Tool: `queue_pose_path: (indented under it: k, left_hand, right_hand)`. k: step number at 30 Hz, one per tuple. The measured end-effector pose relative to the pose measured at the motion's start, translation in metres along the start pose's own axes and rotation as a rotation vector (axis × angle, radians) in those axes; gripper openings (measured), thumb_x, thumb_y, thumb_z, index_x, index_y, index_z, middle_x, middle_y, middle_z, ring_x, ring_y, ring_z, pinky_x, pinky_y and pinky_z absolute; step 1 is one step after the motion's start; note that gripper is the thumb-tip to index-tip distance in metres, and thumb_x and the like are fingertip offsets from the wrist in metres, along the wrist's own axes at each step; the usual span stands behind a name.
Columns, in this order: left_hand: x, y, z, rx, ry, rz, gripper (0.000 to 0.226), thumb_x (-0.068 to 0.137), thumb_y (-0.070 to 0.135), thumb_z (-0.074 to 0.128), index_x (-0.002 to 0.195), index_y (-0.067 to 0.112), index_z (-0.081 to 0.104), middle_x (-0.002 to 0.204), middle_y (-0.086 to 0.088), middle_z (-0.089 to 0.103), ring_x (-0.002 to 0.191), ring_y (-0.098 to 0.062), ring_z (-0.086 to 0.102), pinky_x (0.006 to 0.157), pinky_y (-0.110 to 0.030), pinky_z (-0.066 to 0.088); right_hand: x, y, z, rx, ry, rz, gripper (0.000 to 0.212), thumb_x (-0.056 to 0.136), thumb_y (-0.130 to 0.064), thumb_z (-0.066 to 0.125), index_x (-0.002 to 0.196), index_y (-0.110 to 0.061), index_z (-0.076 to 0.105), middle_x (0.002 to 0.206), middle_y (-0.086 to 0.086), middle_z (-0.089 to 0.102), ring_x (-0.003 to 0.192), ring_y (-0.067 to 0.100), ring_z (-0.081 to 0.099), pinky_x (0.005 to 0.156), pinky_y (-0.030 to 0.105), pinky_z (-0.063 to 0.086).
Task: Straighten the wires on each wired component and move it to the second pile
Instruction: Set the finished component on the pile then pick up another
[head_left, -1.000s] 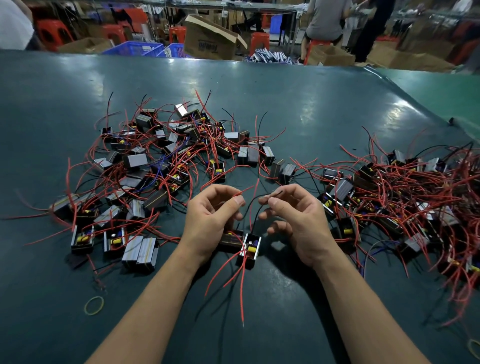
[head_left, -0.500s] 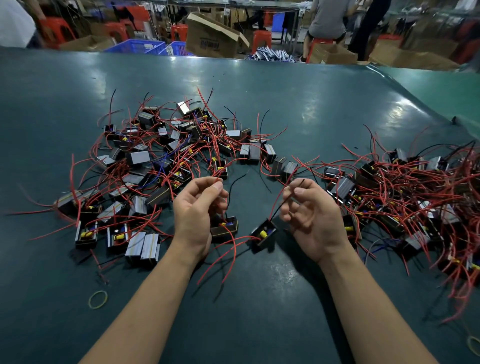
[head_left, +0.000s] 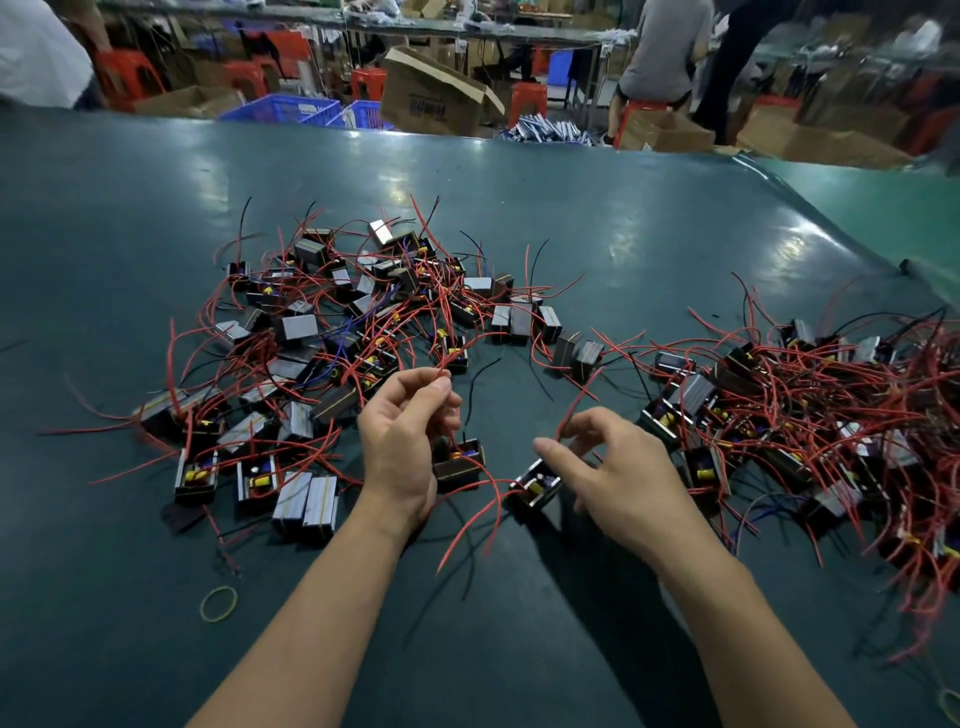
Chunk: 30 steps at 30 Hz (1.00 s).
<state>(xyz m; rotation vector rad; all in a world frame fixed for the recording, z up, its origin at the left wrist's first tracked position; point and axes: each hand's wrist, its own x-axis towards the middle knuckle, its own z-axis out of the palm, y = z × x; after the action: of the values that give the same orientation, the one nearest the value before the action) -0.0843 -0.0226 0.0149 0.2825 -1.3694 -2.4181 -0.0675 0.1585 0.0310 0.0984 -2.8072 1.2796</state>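
Observation:
Two piles of small black wired components lie on the dark green table (head_left: 519, 649). The left pile (head_left: 322, 332) is spread out, and the right pile (head_left: 810, 415) is a dense tangle of red wires. Between them, my left hand (head_left: 400, 447) pinches a red wire (head_left: 441, 375) with thumb and forefinger above one component (head_left: 460, 465) beside its palm. My right hand (head_left: 618, 473) has its fingers curled at a red wire (head_left: 574, 408) rising from a second, tilted component (head_left: 535, 486). More red leads trail from both components toward me.
A yellow rubber band (head_left: 218, 604) lies near my left forearm, and another (head_left: 950, 699) is at the bottom right corner. Beyond the table's far edge are cardboard boxes (head_left: 436, 93), blue crates, red stools and people.
My hands have drawn apart, separating the two components. My left hand rose along its red wire. My right hand dropped lower and closer to its component.

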Motion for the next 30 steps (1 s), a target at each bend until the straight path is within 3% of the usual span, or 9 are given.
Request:
queue_pose_path:
  k: [5, 8, 12, 16, 19, 22, 26, 28, 30]
  left_hand:
    - [0.002, -0.004, 0.001, 0.026, -0.033, -0.004, 0.017, 0.09, -0.004, 0.057, 0.08, 0.008, 0.062, 0.06, -0.002, 0.061, 0.053, -0.012, 0.052, 0.049, -0.018, 0.042]
    - [0.003, -0.004, -0.002, 0.019, -0.029, 0.006, 0.018, 0.09, -0.004, 0.056, 0.08, 0.008, 0.063, 0.06, -0.003, 0.061, 0.053, -0.013, 0.052, 0.049, -0.018, 0.043]
    - [0.005, -0.001, -0.006, -0.036, 0.035, 0.005, 0.02, 0.091, -0.004, 0.056, 0.079, 0.01, 0.063, 0.059, -0.001, 0.061, 0.052, -0.012, 0.053, 0.048, -0.019, 0.043]
    - [0.004, -0.002, -0.006, -0.017, 0.052, 0.015, 0.021, 0.091, -0.005, 0.056, 0.078, 0.011, 0.063, 0.057, 0.003, 0.061, 0.052, -0.009, 0.052, 0.048, -0.018, 0.04]
    - [0.003, -0.004, -0.005, 0.04, 0.043, 0.035, 0.019, 0.091, -0.005, 0.056, 0.08, 0.009, 0.063, 0.058, 0.003, 0.062, 0.053, -0.009, 0.053, 0.051, -0.019, 0.043]
    - [0.004, -0.006, -0.005, 0.075, 0.013, 0.044, 0.014, 0.093, 0.001, 0.057, 0.083, 0.007, 0.066, 0.061, -0.001, 0.065, 0.053, -0.011, 0.056, 0.055, -0.021, 0.047]
    - [0.006, -0.011, -0.002, 0.183, -0.024, 0.041, 0.012, 0.095, 0.009, 0.059, 0.085, 0.01, 0.066, 0.063, 0.001, 0.067, 0.055, -0.009, 0.058, 0.054, -0.019, 0.048]
    - [0.006, -0.011, -0.001, 0.203, -0.039, 0.035, 0.01, 0.095, 0.01, 0.06, 0.086, 0.01, 0.065, 0.061, 0.003, 0.066, 0.054, -0.007, 0.056, 0.053, -0.018, 0.047]
    - [0.004, -0.009, -0.001, 0.194, -0.078, 0.051, 0.013, 0.094, 0.006, 0.06, 0.082, 0.011, 0.065, 0.058, 0.005, 0.063, 0.051, -0.006, 0.052, 0.051, -0.018, 0.043]
  right_hand:
    - [-0.017, -0.018, 0.013, -0.097, -0.142, 0.171, 0.034, 0.083, -0.056, 0.064, 0.092, -0.024, 0.057, 0.087, -0.002, 0.066, 0.076, 0.026, 0.067, 0.069, 0.044, 0.057]
    - [-0.01, -0.025, 0.024, -0.091, -0.097, 0.158, 0.024, 0.087, -0.038, 0.068, 0.087, -0.017, 0.058, 0.085, 0.006, 0.068, 0.078, 0.03, 0.068, 0.074, 0.048, 0.056]
    - [0.015, -0.028, 0.016, 0.188, -0.077, 0.148, 0.016, 0.086, -0.009, 0.07, 0.073, -0.01, 0.061, 0.066, 0.002, 0.065, 0.048, 0.018, 0.066, 0.053, 0.044, 0.06]
    - [0.077, -0.041, -0.006, 0.313, 0.057, 0.11, 0.022, 0.087, 0.0, 0.066, 0.069, -0.01, 0.057, 0.057, 0.0, 0.064, 0.041, 0.014, 0.063, 0.045, 0.031, 0.056]
    - [0.131, -0.053, -0.009, 0.236, 0.088, 0.167, 0.018, 0.087, 0.002, 0.06, 0.072, -0.006, 0.058, 0.07, 0.01, 0.064, 0.054, 0.025, 0.066, 0.062, 0.043, 0.059]
    - [0.163, -0.067, -0.002, -0.108, 0.106, 0.14, 0.01, 0.082, -0.002, 0.053, 0.083, 0.003, 0.062, 0.074, 0.014, 0.056, 0.074, 0.029, 0.058, 0.072, 0.045, 0.052]
    - [0.172, -0.121, 0.036, -0.327, 0.269, -0.196, 0.024, 0.086, -0.011, 0.052, 0.103, -0.006, 0.069, 0.105, 0.017, 0.067, 0.099, 0.034, 0.061, 0.082, 0.034, 0.048]
    - [0.174, -0.147, 0.068, -0.354, 0.052, -0.389, 0.025, 0.089, -0.008, 0.051, 0.103, -0.008, 0.071, 0.106, 0.015, 0.069, 0.1, 0.032, 0.063, 0.085, 0.035, 0.052]
    - [0.174, -0.161, 0.103, -0.403, -0.241, -0.449, 0.027, 0.092, -0.006, 0.05, 0.111, -0.009, 0.069, 0.112, 0.013, 0.068, 0.104, 0.029, 0.063, 0.09, 0.037, 0.053]
